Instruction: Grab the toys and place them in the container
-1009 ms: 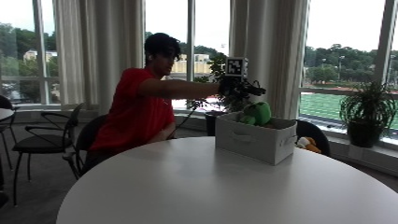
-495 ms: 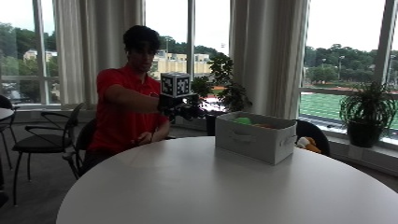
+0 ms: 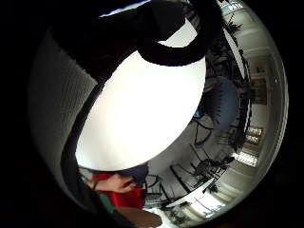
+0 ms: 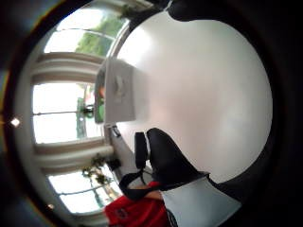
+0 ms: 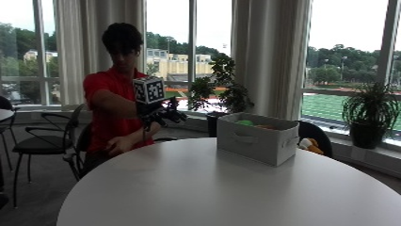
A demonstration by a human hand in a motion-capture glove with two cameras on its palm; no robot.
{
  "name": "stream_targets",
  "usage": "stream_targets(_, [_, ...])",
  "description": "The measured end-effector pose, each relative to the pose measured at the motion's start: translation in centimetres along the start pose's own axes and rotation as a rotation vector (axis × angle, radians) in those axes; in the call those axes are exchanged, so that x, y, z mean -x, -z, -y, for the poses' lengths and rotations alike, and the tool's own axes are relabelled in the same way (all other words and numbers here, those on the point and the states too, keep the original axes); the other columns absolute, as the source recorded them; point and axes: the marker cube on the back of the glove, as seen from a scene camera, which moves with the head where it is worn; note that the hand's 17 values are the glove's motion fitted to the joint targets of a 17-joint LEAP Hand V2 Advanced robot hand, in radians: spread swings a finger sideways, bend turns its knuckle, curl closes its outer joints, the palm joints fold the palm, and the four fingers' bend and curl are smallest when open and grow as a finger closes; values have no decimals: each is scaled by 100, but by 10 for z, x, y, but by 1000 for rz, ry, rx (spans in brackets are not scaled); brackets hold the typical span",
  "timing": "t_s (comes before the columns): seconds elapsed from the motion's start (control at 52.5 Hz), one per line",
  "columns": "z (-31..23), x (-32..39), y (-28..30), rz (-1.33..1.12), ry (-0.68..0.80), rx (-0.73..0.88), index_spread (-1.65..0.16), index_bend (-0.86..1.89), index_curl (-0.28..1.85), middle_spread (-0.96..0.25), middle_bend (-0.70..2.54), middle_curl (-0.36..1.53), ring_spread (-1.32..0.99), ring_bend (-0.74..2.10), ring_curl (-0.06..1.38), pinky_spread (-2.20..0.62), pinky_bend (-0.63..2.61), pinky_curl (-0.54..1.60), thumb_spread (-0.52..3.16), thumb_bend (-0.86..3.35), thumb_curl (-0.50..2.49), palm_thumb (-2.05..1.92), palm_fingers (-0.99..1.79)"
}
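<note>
Toys (image 5: 245, 123) sit inside the container (image 5: 257, 139) at two o'clock; the surface (image 5: 206, 188) holds nothing else; right hand (image 5: 164, 114) spread, empty.

One container (image 5: 257, 140), one round table (image 5: 206, 188), two potted plants (image 5: 371, 113)

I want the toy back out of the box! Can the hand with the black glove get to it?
Probably yes. The gloved right hand hangs in the air near the table's edge, holding nothing. The white fabric box is open on top, the green toy shows inside, and nothing stands between them.
</note>
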Motion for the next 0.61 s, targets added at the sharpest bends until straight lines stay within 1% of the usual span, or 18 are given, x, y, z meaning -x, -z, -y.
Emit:
stream_targets(0.114, [-6, 8, -19, -1, -10, 1, -41, 18, 33, -10, 14, 26, 0, 17, 25, 12, 95, 30, 110, -3, 31, -2, -12])
stream_targets(0.267, [-18, 30, -37, 58, 18, 56, -42, 19, 34, -10, 15, 26, -1, 17, 24, 12, 94, 30, 111, -3, 31, -2, -10])
stream_targets(0.381, [-24, 42, -30, 12, 54, 18, -42, 19, 35, -10, 14, 25, -1, 16, 23, 12, 94, 30, 111, -3, 30, -2, -10])
stream_targets(0.609, [-22, 45, -18, -86, 75, -44, -44, 20, 37, -11, 15, 25, -1, 16, 22, 12, 92, 30, 111, -3, 30, -2, -9])
